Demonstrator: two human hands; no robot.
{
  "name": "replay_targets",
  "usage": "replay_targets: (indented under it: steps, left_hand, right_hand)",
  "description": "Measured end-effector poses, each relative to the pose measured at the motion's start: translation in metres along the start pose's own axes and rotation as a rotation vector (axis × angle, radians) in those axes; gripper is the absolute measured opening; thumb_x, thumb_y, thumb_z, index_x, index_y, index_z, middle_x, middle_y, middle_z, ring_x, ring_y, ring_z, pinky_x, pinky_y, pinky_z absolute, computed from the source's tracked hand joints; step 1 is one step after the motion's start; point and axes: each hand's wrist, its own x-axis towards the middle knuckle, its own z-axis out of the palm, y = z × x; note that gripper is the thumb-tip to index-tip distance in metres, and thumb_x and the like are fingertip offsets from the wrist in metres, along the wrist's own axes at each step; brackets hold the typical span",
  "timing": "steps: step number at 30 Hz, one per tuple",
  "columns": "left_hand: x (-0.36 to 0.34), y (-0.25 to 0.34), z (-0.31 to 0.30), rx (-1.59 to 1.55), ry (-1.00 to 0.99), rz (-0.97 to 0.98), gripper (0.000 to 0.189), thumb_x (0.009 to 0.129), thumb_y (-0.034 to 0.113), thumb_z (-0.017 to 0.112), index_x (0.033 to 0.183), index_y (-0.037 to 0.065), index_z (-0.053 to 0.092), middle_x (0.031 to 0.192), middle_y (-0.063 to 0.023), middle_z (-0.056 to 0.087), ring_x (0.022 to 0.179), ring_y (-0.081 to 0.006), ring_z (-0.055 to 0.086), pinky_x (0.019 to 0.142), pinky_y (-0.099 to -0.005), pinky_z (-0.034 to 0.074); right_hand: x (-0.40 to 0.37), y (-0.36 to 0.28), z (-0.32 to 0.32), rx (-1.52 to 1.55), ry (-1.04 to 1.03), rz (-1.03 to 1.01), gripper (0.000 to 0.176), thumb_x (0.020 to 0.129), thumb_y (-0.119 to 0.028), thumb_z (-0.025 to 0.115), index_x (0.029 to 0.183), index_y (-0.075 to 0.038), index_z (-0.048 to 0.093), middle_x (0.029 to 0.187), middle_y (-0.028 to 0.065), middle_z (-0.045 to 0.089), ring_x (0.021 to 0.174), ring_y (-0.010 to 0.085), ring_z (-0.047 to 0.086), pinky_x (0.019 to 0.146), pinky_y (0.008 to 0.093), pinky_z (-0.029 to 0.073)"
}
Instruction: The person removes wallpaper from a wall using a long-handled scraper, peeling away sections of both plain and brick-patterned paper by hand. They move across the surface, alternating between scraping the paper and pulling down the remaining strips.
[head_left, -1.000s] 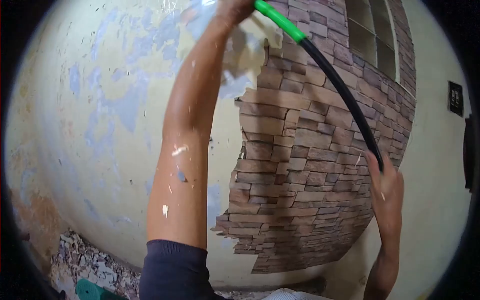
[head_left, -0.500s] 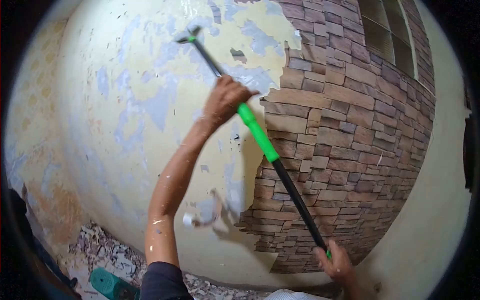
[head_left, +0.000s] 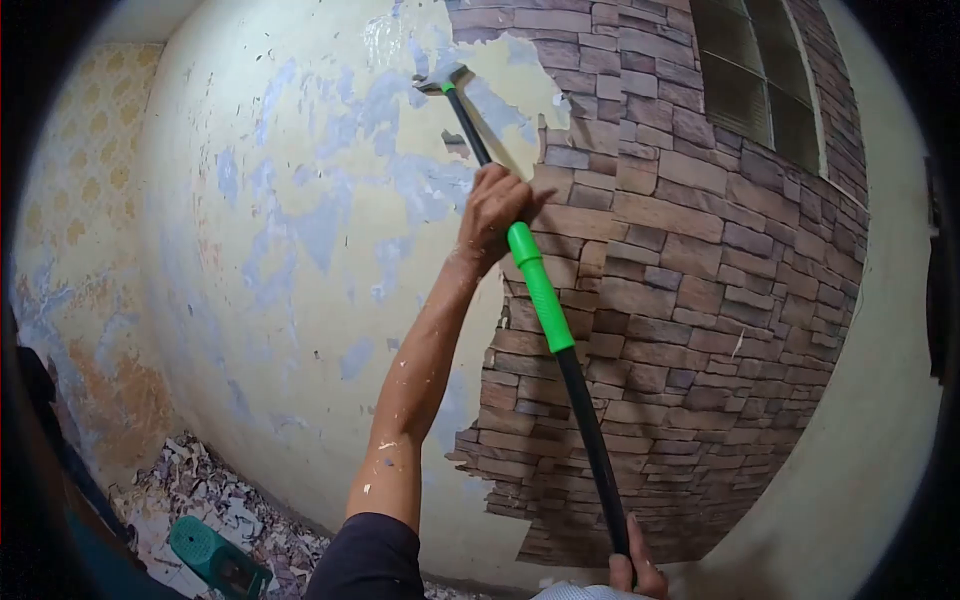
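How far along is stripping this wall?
Done: the wall is mostly bare on the left, with scraps piled below. In hand: left hand and right hand hold the scraper, blade at the paper's edge. Left: the brick wallpaper across the right side.

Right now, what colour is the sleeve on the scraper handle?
Bright green sleeve on a black handle, clearest in the head view.

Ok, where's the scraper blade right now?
Head view, upper centre: the scraper blade sits against the bare wall, just left of the brick-pattern wallpaper edge, above the left hand.
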Motion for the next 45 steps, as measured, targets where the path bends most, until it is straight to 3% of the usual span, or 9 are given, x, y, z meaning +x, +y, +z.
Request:
replay_targets:
  steps: [7, 10, 14, 18, 28, 30, 36, 37, 45]
  left_hand:
    - [-0.025, 0.023, -0.016, 0.022, -0.107, -0.015, 0.039, 0.088, 0.016, 0.086, 0.074, 0.009, 0.051, 0.069, -0.0065, 0.054, 0.072, -0.0297, 0.056, 0.077, -0.0421, 0.048]
    - [-0.015, -0.018, -0.004, 0.068, -0.057, 0.043, 0.038, 0.088, 0.017, 0.086, 0.074, 0.01, 0.052, 0.069, -0.0062, 0.054, 0.07, -0.0294, 0.054, 0.075, -0.0412, 0.046]
    - [-0.006, -0.023, -0.006, 0.083, -0.062, 0.016, 0.038, 0.087, 0.019, 0.087, 0.074, 0.01, 0.053, 0.069, -0.0054, 0.054, 0.07, -0.0287, 0.054, 0.075, -0.0409, 0.046]
    - [-0.025, -0.017, -0.013, 0.02, -0.065, 0.04, 0.033, 0.092, 0.019, 0.083, 0.078, 0.011, 0.054, 0.07, -0.0063, 0.054, 0.07, -0.0299, 0.055, 0.078, -0.0411, 0.048]
    - [-0.006, -0.062, -0.012, 0.031, -0.095, 0.139, 0.036, 0.091, 0.017, 0.084, 0.073, 0.009, 0.054, 0.067, -0.0068, 0.054, 0.069, -0.027, 0.057, 0.075, -0.0424, 0.046]
    - [-0.012, -0.056, -0.016, -0.021, -0.111, 0.076, 0.03, 0.09, 0.014, 0.084, 0.077, 0.009, 0.057, 0.069, -0.008, 0.055, 0.07, -0.0287, 0.058, 0.074, -0.0436, 0.045]
    - [0.051, -0.225, 0.012, 0.134, -0.017, 0.462, 0.02, 0.091, 0.013, 0.071, 0.106, 0.018, 0.083, 0.091, -0.003, 0.069, 0.092, -0.0291, 0.063, 0.094, -0.0471, 0.051]
    - [0.071, -0.228, -0.007, 0.193, -0.377, 0.295, 0.011, 0.094, 0.018, 0.072, 0.1, 0.015, 0.081, 0.086, -0.0029, 0.066, 0.089, -0.0269, 0.062, 0.095, -0.044, 0.048]
    - [-0.053, -0.107, -0.061, 0.315, -0.482, 0.152, 0.026, 0.092, 0.012, 0.072, 0.116, 0.018, 0.08, 0.089, -0.0059, 0.066, 0.093, -0.0301, 0.063, 0.105, -0.0502, 0.047]
  right_hand:
    - [0.009, -0.014, -0.007, 0.026, -0.091, 0.048, 0.061, 0.107, -0.025, 0.065, 0.162, -0.008, 0.046, 0.129, 0.0231, 0.074, 0.073, 0.0335, 0.07, 0.066, 0.0416, 0.057]
    - [0.035, -0.02, 0.003, -0.325, 0.034, -0.22, 0.057, 0.114, -0.032, 0.051, 0.167, -0.016, 0.038, 0.08, 0.0092, 0.067, 0.058, 0.0149, 0.048, 0.057, 0.031, 0.047]
    - [0.053, -0.021, 0.017, -0.349, 0.196, -0.437, 0.059, 0.112, -0.026, 0.051, 0.169, -0.019, 0.035, 0.088, 0.0148, 0.073, 0.053, 0.0201, 0.046, 0.056, 0.0413, 0.049]
    - [0.023, -0.028, 0.021, -0.401, -0.159, 0.202, 0.056, 0.11, -0.02, 0.05, 0.165, -0.015, 0.044, 0.108, 0.0227, 0.075, 0.073, 0.0305, 0.062, 0.071, 0.0424, 0.053]
    - [0.058, -0.024, 0.05, -0.587, 0.217, -0.551, 0.05, 0.114, -0.024, 0.05, 0.161, -0.006, 0.047, 0.106, 0.0278, 0.072, 0.069, 0.0212, 0.059, 0.061, 0.0339, 0.048]
    - [0.06, -0.03, 0.05, -0.411, 0.133, -0.326, 0.049, 0.114, -0.028, 0.051, 0.157, -0.004, 0.051, 0.103, 0.0246, 0.072, 0.069, 0.0229, 0.059, 0.061, 0.0355, 0.049]
    - [0.198, -0.104, 0.062, -0.044, 0.007, -0.162, 0.055, 0.114, -0.029, 0.053, 0.167, -0.019, 0.039, 0.128, 0.0252, 0.072, 0.091, 0.018, 0.068, 0.081, 0.0353, 0.056]
    - [0.213, -0.104, 0.065, -0.043, 0.014, -0.237, 0.053, 0.115, -0.029, 0.052, 0.166, -0.022, 0.04, 0.131, 0.0236, 0.071, 0.09, 0.0169, 0.067, 0.08, 0.0355, 0.056]
    - [0.128, -0.014, 0.073, -0.074, -0.074, -0.132, 0.056, 0.113, -0.033, 0.053, 0.165, -0.015, 0.041, 0.136, 0.0267, 0.069, 0.106, 0.0253, 0.076, 0.084, 0.0348, 0.057]
